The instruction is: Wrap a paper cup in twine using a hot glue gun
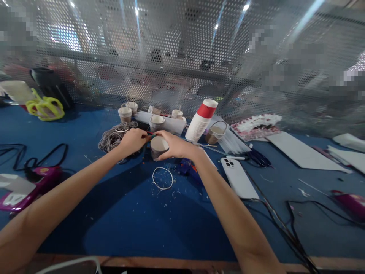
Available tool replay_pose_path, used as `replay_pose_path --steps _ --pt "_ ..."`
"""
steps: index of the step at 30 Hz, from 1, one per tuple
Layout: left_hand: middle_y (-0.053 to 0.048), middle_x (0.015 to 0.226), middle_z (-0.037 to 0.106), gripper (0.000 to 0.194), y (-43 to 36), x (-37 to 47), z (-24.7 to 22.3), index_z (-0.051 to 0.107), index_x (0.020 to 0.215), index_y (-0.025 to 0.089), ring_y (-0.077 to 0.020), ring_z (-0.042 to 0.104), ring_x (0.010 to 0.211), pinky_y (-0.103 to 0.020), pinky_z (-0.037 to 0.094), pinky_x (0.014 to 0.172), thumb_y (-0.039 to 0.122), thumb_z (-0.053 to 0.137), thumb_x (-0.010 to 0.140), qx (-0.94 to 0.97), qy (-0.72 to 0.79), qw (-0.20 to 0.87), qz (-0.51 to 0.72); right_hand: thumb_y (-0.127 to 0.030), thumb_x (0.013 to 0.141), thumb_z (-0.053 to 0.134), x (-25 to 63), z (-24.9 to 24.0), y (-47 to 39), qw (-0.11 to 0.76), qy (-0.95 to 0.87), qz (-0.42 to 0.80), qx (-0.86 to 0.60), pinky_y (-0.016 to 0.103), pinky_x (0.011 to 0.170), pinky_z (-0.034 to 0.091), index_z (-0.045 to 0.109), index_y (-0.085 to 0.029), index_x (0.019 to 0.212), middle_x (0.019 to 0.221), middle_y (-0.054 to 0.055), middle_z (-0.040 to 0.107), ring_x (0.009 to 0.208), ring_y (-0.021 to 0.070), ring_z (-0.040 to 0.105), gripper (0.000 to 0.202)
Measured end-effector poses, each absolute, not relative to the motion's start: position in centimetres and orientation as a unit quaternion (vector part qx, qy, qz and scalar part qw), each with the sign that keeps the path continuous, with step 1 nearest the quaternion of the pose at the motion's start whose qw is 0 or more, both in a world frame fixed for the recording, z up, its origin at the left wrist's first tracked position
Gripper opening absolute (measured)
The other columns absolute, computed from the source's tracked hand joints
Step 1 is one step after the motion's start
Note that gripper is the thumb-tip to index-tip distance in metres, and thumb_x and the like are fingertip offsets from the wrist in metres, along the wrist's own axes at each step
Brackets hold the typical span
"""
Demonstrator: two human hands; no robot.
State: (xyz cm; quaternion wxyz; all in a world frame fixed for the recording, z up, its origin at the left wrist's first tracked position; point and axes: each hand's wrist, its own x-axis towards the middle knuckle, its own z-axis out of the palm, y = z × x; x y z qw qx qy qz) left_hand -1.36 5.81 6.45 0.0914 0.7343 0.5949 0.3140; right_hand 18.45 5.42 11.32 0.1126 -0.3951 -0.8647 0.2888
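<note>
My right hand (178,146) curves round a small paper cup (159,144), its thumb at the near side and its fingers at the far rim. The cup has a pale inside and a darker outer wall. Beside it, my left hand (132,140) is closed, its fingertips at a small red and green thing too small to name. A tangled heap of grey cord (110,137) lies left of that hand. In front of the cup rests a loop of white cord (162,179). Another cup (157,122) stands just behind my hands.
Behind stand a tilted stack of paper cups (198,123) and a cup with a looped handle (216,133). A white phone (238,179) and white boards (306,152) lie to the right. A purple glue gun (37,186) is at left. Perforated metal (171,49) closes the back.
</note>
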Motion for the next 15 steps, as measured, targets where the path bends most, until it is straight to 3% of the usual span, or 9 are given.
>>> replay_pose_path --steps 3,6,8,13,15 --pt "-0.008 0.062 0.065 0.029 5.8 -1.4 6.1 0.059 0.056 0.022 -0.0211 0.058 0.062 -0.030 0.037 0.061 0.029 0.053 0.083 0.764 0.588 0.090 0.252 -0.024 0.063 0.084 18.3 11.1 5.6 0.117 -0.861 0.240 -0.433 0.045 0.109 0.041 0.053 -0.011 0.132 0.136 0.019 0.056 0.126 0.0333 0.054 0.077" --pt "-0.012 0.085 0.074 0.010 5.9 -1.6 5.7 0.065 0.073 0.021 -0.0255 0.067 0.081 -0.031 0.044 0.068 0.022 0.057 0.078 0.778 0.574 0.091 0.239 -0.036 0.067 0.082 19.1 11.4 6.2 0.151 -0.825 0.266 -0.475 0.047 0.103 0.046 0.054 -0.014 0.128 0.129 0.017 0.060 0.117 0.0325 0.059 0.070" --pt "-0.011 0.094 0.075 0.009 6.0 -1.7 5.6 0.066 0.082 0.021 -0.0262 0.068 0.086 -0.031 0.046 0.071 0.022 0.063 0.074 0.781 0.568 0.094 0.242 -0.046 0.070 0.079 19.8 11.6 6.6 0.192 -0.791 0.302 -0.496 0.047 0.097 0.049 0.056 -0.017 0.125 0.121 0.014 0.063 0.109 0.0307 0.062 0.067" --pt "-0.010 0.073 0.068 0.018 5.8 -1.8 6.2 0.056 0.064 0.022 -0.0280 0.067 0.076 -0.034 0.046 0.069 0.030 0.059 0.080 0.792 0.571 0.119 0.179 -0.071 0.072 0.066 20.4 11.3 7.3 0.209 -0.701 0.382 -0.564 0.047 0.073 0.057 0.067 -0.016 0.093 0.088 0.013 0.067 0.083 0.0282 0.065 0.059" --pt "-0.013 0.082 0.070 0.012 5.7 -1.7 6.3 0.059 0.070 0.020 -0.0293 0.068 0.083 -0.036 0.048 0.074 0.024 0.055 0.080 0.796 0.566 0.120 0.178 -0.074 0.071 0.065 20.2 10.9 7.4 0.192 -0.677 0.405 -0.584 0.048 0.070 0.057 0.067 -0.015 0.084 0.084 0.015 0.066 0.077 0.0285 0.065 0.060"
